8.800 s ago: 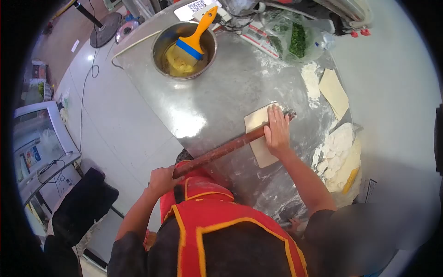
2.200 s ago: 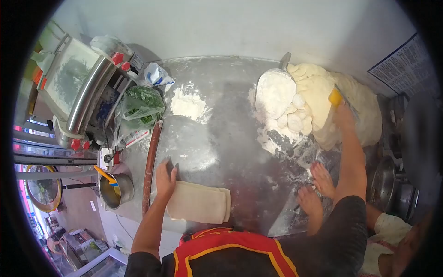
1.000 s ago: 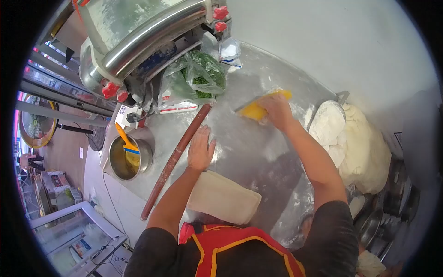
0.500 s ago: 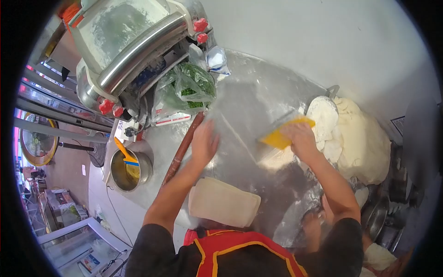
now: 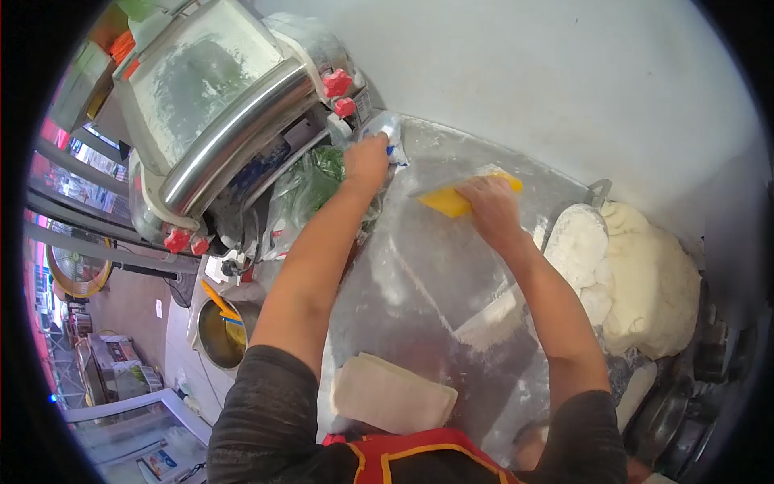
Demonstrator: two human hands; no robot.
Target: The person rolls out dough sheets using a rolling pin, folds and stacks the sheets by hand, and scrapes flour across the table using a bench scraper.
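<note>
My left hand (image 5: 368, 164) reaches to the back of the metal table, its fingers closed on a small clear-and-white plastic bag (image 5: 389, 129). Beside that wrist lies a bag of green leaves (image 5: 318, 181), partly covered by my forearm. In my right hand (image 5: 490, 208) is a yellow dough scraper (image 5: 446, 202), held low over the tabletop. A patch of flour (image 5: 492, 319) lies on the metal below it. Near my body rests a stack of flat, pale dough sheets (image 5: 393, 393).
A large dough mound (image 5: 653, 282) and floured dough pieces (image 5: 576, 246) sit at the right. The roller machine (image 5: 234, 133) stands at the back left. A metal pot (image 5: 219, 339) with an orange-handled tool is at the left; pans (image 5: 665, 407) are at the lower right.
My left hand has moved from beside the rolling pin up to the small plastic bag. My right hand has carried the scraper away from the flour patch, toward the back. The view has shifted slightly.
</note>
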